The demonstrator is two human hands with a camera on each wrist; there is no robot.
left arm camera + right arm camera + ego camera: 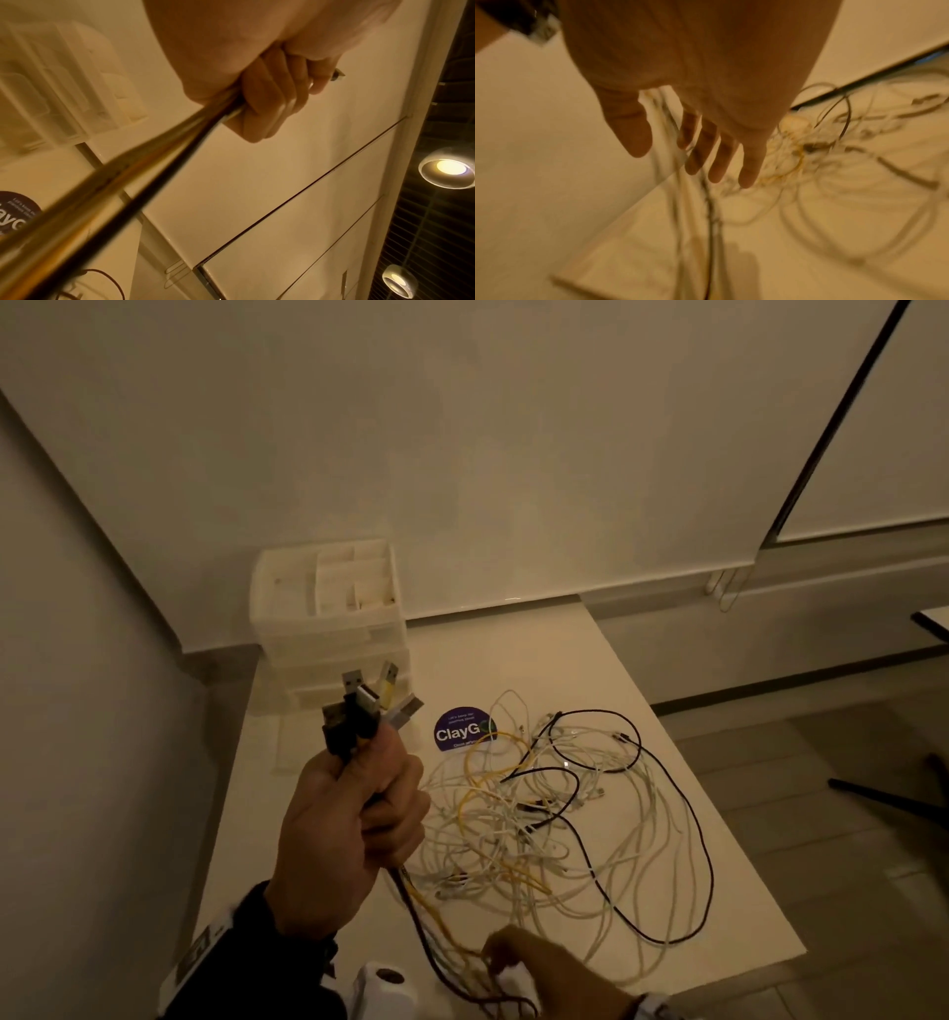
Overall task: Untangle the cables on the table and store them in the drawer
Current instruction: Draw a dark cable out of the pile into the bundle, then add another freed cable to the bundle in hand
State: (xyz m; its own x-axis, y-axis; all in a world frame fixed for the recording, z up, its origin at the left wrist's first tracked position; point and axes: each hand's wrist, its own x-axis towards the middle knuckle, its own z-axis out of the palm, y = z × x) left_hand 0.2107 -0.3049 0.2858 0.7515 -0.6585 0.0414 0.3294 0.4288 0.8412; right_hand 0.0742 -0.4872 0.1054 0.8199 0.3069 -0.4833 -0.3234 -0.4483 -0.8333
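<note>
So over on the left, my left hand (349, 819) is up above the worktop (606, 649), fingers (270, 97) curled tight into a fist round a bundle of cables (411, 906). The USB plugs (367, 706) stick out the top of my fist in a fan, black ones, white ones and a yellow one. The gripped strands run down out of the bottom of my fist toward the near edge of the worktop.

Behind my fist, at the back left corner, sits the translucent drawer unit (328, 618), with small compartments on top and drawers stacked below. I can't tell if any drawer is pulled out.

Just right of the plugs there's a round purple ClayG sticker (457, 730) lying flat on the worktop.

Right of that is the tangle (565, 814): white, yellow and black cables looped over each other, spread across the middle and right of the worktop.

At the near edge, my right hand (554, 973) is low over the strands. In the wrist view its fingers (721, 162) are straight and slightly spread, with the strands running under them, not pinching anything as far as I can see.
</note>
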